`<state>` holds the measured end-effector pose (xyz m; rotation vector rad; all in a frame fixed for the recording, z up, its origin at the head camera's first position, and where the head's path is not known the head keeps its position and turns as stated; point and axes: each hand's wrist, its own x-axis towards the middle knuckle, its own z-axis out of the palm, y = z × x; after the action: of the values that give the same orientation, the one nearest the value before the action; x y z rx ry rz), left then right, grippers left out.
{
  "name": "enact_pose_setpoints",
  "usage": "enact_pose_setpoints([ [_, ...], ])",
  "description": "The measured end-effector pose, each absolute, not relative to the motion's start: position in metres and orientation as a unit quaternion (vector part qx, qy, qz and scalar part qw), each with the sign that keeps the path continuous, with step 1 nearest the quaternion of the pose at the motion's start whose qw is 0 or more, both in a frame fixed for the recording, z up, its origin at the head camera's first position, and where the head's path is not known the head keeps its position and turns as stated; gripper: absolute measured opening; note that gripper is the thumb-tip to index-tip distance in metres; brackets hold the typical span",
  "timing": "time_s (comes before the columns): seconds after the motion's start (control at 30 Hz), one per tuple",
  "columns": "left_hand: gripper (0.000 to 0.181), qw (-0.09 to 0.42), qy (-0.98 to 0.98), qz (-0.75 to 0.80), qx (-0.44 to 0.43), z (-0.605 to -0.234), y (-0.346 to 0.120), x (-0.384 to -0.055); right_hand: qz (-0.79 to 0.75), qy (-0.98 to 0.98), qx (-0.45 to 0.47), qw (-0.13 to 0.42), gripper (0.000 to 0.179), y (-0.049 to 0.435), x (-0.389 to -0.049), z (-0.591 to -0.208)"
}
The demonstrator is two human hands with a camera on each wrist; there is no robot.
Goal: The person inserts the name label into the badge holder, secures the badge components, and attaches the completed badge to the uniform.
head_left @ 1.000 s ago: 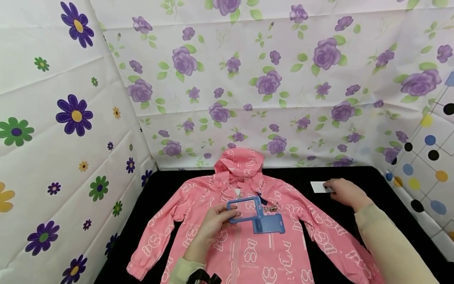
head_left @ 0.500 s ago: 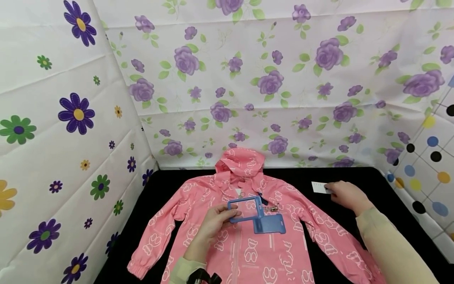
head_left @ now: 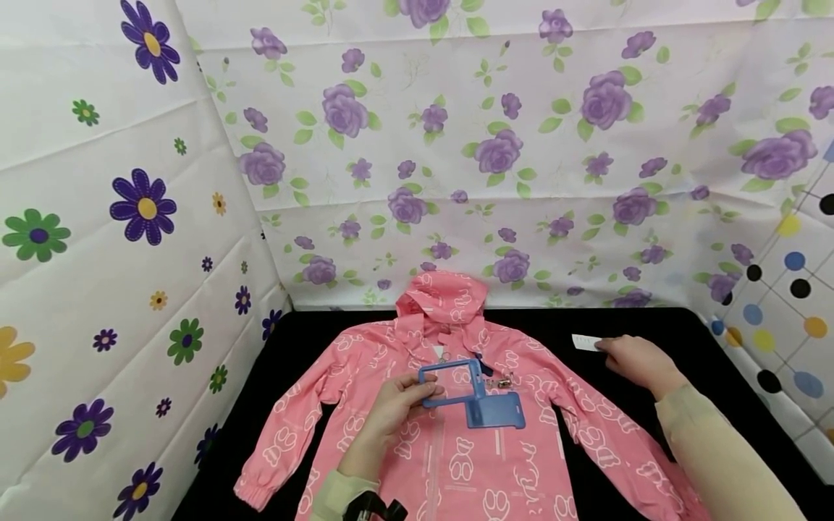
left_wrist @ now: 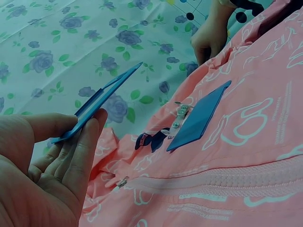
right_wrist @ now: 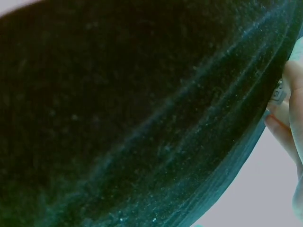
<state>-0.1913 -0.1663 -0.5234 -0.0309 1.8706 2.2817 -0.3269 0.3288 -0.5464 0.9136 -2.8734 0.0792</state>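
My left hand (head_left: 396, 409) pinches the edge of a blue plastic card-holder frame (head_left: 478, 380) between thumb and fingers, raised over a pink hooded jacket (head_left: 449, 459). In the left wrist view the frame (left_wrist: 97, 101) appears edge-on. A matching blue panel (left_wrist: 200, 118) lies on the jacket, with a metal clip (left_wrist: 181, 115) and a navy ribbon (left_wrist: 151, 140) beside it. Out to the right, my right hand (head_left: 641, 365) pinches a small white card (head_left: 585, 342) by one end, above the black cloth. Only part of the right hand (right_wrist: 292, 120) shows in the right wrist view.
The jacket, printed with white outlines, is spread over black cloth (head_left: 541, 318), its sleeves (head_left: 606, 420) out to both sides. Flower-patterned sheets (head_left: 456, 145) hang at the back and left; a dotted sheet (head_left: 788, 304) hangs at the right.
The white card has gone from lying nearly flat to tilted, showing less of its face. My left hand and the blue frame have stayed in place.
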Motion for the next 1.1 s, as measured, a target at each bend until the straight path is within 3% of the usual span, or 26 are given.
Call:
enact_pose_setpoints([
  [0.37,0.042,0.093,0.632,0.769,0.006,-0.524,-0.170,-0.191,0.049,-0.962,0.259,0.077,0.030,0.324,-0.323,-0.547],
  [0.83,0.039,0.093,0.628,0.772,-0.005,-0.521,-0.167,-0.189,0.212,-0.960,0.170,0.059,0.020,0.327,-0.303,-0.540],
  [1.1,0.041,0.093,0.630,0.771,-0.007,-0.519,-0.167,-0.189,0.278,-0.950,0.128,0.063,0.030,0.323,-0.295,-0.540],
])
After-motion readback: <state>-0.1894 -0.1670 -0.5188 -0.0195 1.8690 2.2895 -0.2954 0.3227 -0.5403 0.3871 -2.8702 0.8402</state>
